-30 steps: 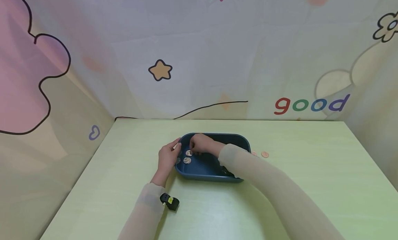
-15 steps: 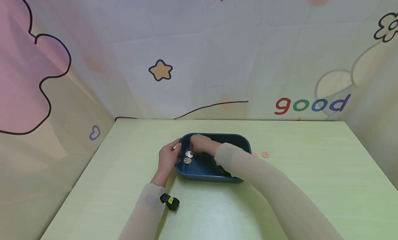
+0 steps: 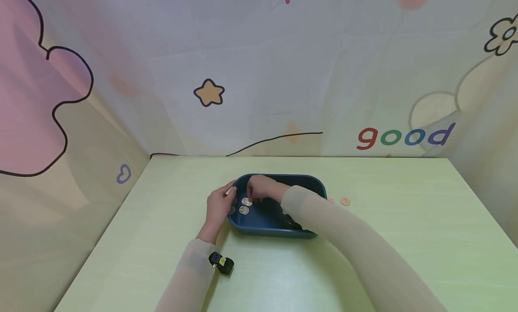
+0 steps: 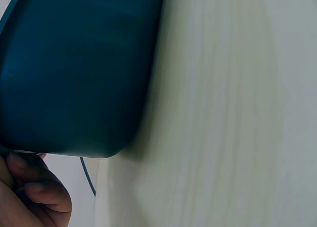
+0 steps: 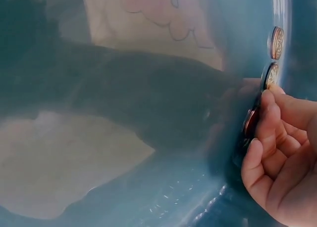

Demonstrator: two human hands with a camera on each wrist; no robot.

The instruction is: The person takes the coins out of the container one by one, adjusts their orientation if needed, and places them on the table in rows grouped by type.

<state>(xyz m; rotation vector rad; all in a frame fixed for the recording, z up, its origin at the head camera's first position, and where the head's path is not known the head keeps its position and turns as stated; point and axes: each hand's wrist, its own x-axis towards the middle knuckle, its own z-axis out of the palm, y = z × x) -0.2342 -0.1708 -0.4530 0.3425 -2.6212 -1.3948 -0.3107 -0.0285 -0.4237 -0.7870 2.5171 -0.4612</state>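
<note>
A dark blue tray (image 3: 265,217) with rounded corners lies on the table. My left hand (image 3: 217,208) grips its left rim, thumb toward the inside; in the left wrist view the curled fingers (image 4: 52,195) show below the tray wall. Reaching into the tray, my right hand (image 3: 261,187) has its thumb and forefinger pinching a coin (image 5: 271,74) near the left end. Another shiny coin (image 3: 244,210) lies nearer the front, seen in the right wrist view as a coin (image 5: 277,42) above the fingertips. A darker reddish coin (image 5: 250,122) sits beside the curled fingers.
Two copper-coloured coins lie on the table right of the tray: one coin (image 3: 345,201) in plain sight, another coin (image 3: 331,199) partly behind the right sleeve (image 3: 323,211). A printed cloth wall (image 3: 259,100) stands behind the pale green table (image 3: 404,222).
The coin at my right fingertips has shifted slightly toward the front of the tray. The right forearm moved a little left at first; the left hand keeps its place on the rim.
</note>
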